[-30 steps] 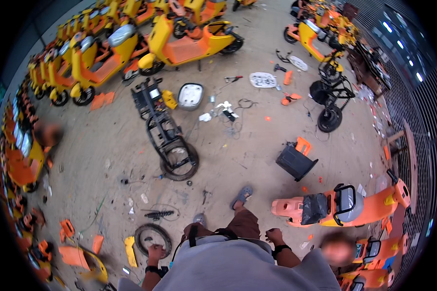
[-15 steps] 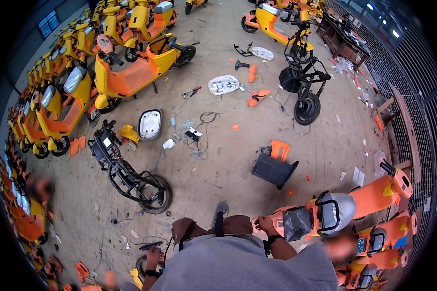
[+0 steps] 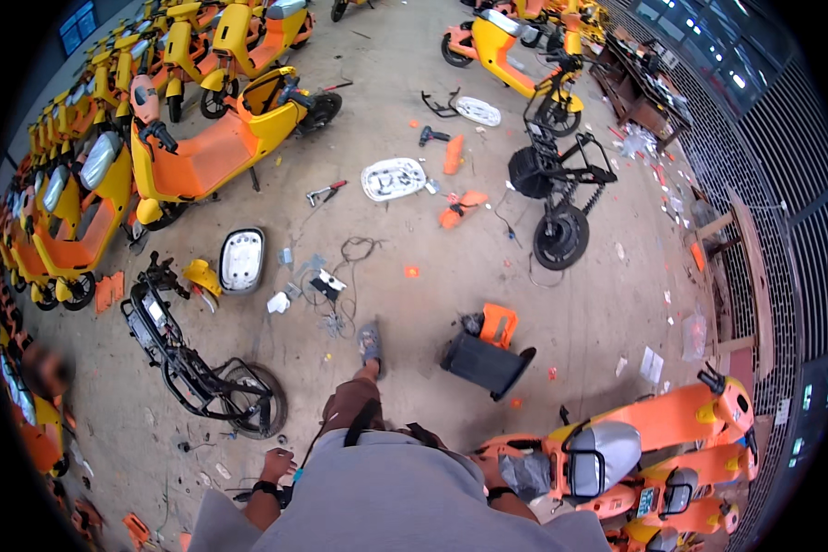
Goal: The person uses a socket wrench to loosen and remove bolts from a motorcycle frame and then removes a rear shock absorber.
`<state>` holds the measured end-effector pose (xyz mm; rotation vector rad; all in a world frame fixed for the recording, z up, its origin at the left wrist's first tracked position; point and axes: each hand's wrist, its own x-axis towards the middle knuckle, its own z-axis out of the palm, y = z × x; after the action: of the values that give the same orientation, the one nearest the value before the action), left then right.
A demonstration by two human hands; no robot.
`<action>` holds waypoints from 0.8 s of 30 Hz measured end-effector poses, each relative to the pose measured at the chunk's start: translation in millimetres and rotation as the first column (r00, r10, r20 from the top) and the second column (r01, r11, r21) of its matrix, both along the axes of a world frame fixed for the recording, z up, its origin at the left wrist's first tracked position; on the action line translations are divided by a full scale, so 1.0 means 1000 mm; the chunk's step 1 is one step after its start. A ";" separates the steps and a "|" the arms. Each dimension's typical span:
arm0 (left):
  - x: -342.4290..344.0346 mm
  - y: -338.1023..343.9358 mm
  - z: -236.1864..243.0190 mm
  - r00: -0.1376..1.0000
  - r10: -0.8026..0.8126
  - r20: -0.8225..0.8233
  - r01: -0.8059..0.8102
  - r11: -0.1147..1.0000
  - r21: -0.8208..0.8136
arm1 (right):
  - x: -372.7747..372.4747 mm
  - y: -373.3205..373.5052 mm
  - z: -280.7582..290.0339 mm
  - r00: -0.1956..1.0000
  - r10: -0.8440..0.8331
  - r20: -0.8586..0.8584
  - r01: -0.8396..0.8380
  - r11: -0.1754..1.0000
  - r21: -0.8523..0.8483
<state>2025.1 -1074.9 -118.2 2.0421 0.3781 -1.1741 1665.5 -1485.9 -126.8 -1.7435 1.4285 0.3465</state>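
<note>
L hand (image 3: 278, 463) hung loosely open, bare blk frame (image 3: 186, 361) w/ wheel at its 10 o'clock. R hand (image 3: 490, 471), grip I couldn't tell, was nr orange, silver-seated scooter (image 3: 662, 421), approx 3 o'clock.

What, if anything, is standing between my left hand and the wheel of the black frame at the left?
Nothing sizeable is visible in the way; mostly floor shows between the left hand and the wheel.
</note>
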 end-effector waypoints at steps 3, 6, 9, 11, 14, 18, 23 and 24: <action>0.054 -0.040 -0.005 0.996 0.078 -0.054 -0.080 0.996 -0.045 | 0.020 -0.026 -0.007 0.886 -0.457 0.082 0.417 0.861 0.291; 0.112 -0.093 -0.004 0.995 0.004 -0.103 -0.005 1.000 -0.017 | 0.024 -0.079 -0.033 0.914 -0.407 0.005 0.398 0.896 0.197; 0.179 -0.129 -0.009 0.999 0.025 0.035 -0.020 0.989 -0.146 | 0.125 -0.135 0.014 0.893 -0.442 -0.079 0.448 0.862 0.239; 0.219 -0.166 -0.005 0.995 0.070 0.077 -0.055 0.982 -0.183 | 0.148 -0.166 0.018 0.907 -0.422 0.017 0.414 0.897 0.154; 0.269 -0.207 0.014 0.990 0.096 0.105 -0.075 0.980 -0.185 | 0.221 -0.200 0.047 0.934 -0.349 0.081 0.343 0.936 0.080; 0.295 -0.228 0.017 0.980 0.147 0.135 -0.125 0.979 -0.164 | 0.262 -0.248 0.038 0.952 -0.297 0.074 0.292 0.953 0.076; 0.278 -0.226 0.009 0.965 0.261 0.025 -0.261 0.965 -0.031 | 0.308 -0.313 0.013 0.981 -0.186 -0.054 0.192 0.971 0.143; 0.268 -0.221 0.005 0.964 0.259 0.066 -0.258 0.966 -0.021 | 0.321 -0.328 0.010 0.982 -0.176 -0.063 0.184 0.968 0.170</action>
<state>2293.4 -1295.7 -112.7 1.9470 0.5832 -0.9432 1986.3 -1814.4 -117.0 -1.4617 1.5296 0.4046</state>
